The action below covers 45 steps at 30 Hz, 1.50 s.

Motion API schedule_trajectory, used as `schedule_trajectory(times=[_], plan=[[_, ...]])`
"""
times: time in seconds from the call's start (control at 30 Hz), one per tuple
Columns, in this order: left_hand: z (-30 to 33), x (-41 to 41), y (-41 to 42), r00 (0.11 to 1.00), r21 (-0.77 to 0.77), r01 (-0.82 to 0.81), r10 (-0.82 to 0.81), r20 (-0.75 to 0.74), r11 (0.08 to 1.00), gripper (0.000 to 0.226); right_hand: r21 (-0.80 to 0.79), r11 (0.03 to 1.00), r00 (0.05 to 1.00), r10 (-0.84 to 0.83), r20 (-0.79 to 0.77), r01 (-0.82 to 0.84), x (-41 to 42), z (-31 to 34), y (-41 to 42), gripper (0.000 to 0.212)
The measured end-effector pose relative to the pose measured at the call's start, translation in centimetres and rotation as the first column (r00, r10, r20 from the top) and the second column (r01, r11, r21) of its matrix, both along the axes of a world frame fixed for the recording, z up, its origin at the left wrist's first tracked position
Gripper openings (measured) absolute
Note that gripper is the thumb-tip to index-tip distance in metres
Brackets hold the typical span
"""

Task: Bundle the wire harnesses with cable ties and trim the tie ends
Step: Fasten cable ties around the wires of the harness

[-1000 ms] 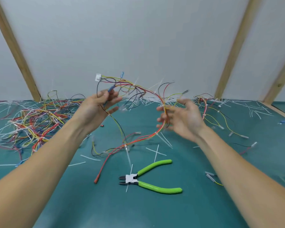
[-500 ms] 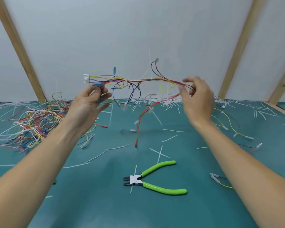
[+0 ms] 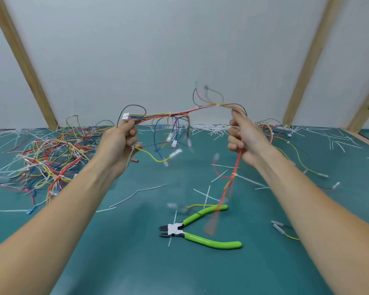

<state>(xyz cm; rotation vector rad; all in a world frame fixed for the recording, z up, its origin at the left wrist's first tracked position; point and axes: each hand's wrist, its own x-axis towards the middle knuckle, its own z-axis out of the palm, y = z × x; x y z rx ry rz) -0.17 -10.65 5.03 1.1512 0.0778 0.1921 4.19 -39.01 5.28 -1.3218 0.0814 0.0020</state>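
Both arms are stretched out in front over the green mat (image 3: 115, 262), holding 1 wire harness (image 3: 175, 113) strung between them up in the air. Left hand (image 3: 117, 145) is curled tight around the end with the white connector; right hand (image 3: 246, 139) has its fingers closed on the other end, with red wires dangling blurry below it. Big messy pile of loose wires (image 3: 47, 158) sits off to the left on the mat, white tie offcuts (image 3: 207, 128) scattered everywhere, and green-handled cutters (image 3: 200, 228) lie with handles spread, near, right under the dangling red strands.
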Motion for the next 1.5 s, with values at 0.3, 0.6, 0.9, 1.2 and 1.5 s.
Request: schedule_trajectory(times=[0.3, 0.6, 0.9, 1.2, 1.5], plan=[[-1.7, -0.4, 1.8, 0.993, 0.409, -0.109, 0.122, -0.005, 0.906, 0.01, -0.85, 0.327, 0.911, -0.129, 0.392, 0.413, 1.6, -3.3, -2.8, 0.041], [-1.3, -1.2, -0.8, 0.935, 0.373, 0.354, -0.318, -0.156, 0.858, 0.021, -0.736, 0.476, 0.78, 0.151, 0.607, 0.481, -1.5, -2.5, 2.5, 0.075], [-0.6, -1.8, -1.1, 0.906, 0.916, 0.372, -0.273, -0.323, 0.151, 0.03, -0.995, 0.085, 0.874, 0.477, 0.09, 0.056, -1.2, -5.2, 3.5, 0.044], [-7.2, -1.2, 2.0, 0.924, 0.981, -0.189, 0.329, 0.194, -0.048, 0.038, -0.946, -0.01, 0.83, 0.483, 0.279, 0.324, -2.1, -7.3, 2.9, 0.034], [-5.3, -0.6, 1.2, 0.882, 0.35, -0.468, 0.455, 0.124, 0.812, 0.027, -0.934, 0.172, 0.836, 0.417, 0.358, 0.315, -3.4, -8.6, 3.1, 0.024]])
